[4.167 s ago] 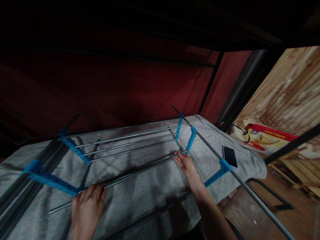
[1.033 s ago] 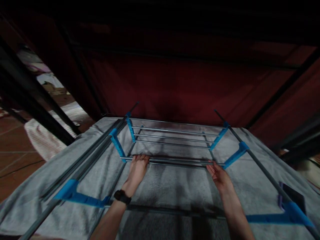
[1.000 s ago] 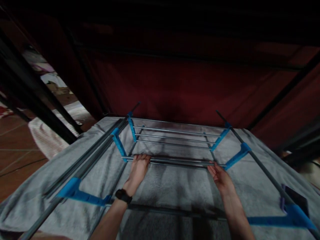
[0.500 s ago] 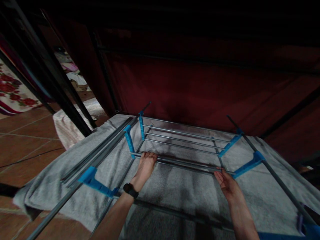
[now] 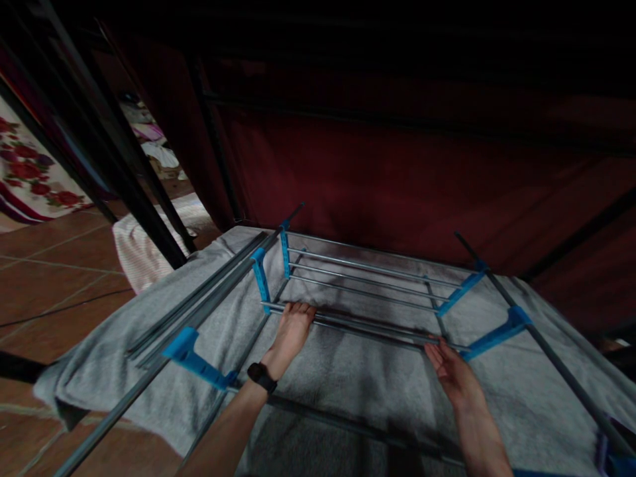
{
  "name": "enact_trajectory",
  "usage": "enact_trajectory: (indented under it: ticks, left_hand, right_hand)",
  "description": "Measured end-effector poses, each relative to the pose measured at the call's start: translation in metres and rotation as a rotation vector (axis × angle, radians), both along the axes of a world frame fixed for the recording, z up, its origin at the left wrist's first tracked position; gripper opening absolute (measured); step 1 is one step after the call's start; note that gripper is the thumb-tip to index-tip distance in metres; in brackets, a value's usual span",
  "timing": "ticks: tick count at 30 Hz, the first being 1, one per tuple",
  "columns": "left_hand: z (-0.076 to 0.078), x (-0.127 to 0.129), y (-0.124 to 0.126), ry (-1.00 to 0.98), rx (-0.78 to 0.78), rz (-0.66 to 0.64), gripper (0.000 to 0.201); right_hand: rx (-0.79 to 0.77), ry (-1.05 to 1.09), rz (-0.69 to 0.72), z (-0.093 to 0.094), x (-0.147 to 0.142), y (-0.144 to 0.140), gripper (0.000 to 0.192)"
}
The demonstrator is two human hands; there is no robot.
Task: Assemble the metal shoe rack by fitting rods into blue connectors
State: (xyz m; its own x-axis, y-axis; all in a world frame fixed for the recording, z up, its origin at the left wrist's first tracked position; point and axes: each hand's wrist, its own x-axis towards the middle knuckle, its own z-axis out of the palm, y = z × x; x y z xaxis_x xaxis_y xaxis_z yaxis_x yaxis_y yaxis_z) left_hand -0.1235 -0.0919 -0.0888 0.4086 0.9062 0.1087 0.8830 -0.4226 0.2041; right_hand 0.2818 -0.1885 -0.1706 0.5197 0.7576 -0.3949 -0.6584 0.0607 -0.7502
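Observation:
My left hand (image 5: 294, 331), with a dark watch (image 5: 262, 377) on its wrist, closes over the left part of a metal tube (image 5: 368, 324). My right hand (image 5: 453, 371) grips the same tube near its right end, palm partly upward and thumb on top. The tube lies close along another rail of a rack frame. It spans between a blue plastic bracket (image 5: 261, 281) at the left and another blue bracket (image 5: 498, 332) at the right. Behind it, several thin rails (image 5: 368, 285) run between two more brackets.
The rack lies on a grey blanket (image 5: 348, 377). Loose metal tubes (image 5: 199, 298) rest at the left. A front crossbar (image 5: 338, 417) passes below my forearms, beside a left front bracket (image 5: 196, 361). A dark red curtain (image 5: 372, 179) hangs behind; black posts (image 5: 124, 179) stand left.
The view has shifted slightly, so the scene sits a little further right. Both hands stay on the tube with almost no movement.

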Motion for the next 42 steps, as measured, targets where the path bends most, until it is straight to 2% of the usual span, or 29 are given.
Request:
enact_trajectory:
  ticks: [11,17,33,42]
  left_hand:
    - [-0.002,-0.001,0.002,-0.006,0.010,0.008,0.039]
    - [0.001,0.000,0.003,-0.030,0.001,0.002,0.037]
    - [-0.004,-0.002,0.005,-0.023,0.031,-0.022,0.038]
    - [-0.001,0.000,0.003,-0.054,0.016,0.001,0.038]
  right_hand:
    - [-0.007,-0.043,0.024,0.008,-0.004,-0.001,0.014]
    - [-0.004,-0.076,0.022,0.012,-0.007,-0.001,0.017]
    - [-0.007,-0.070,0.021,0.016,-0.012,-0.004,0.023]
    - [-0.005,-0.107,0.048,0.010,-0.009,-0.005,0.019]
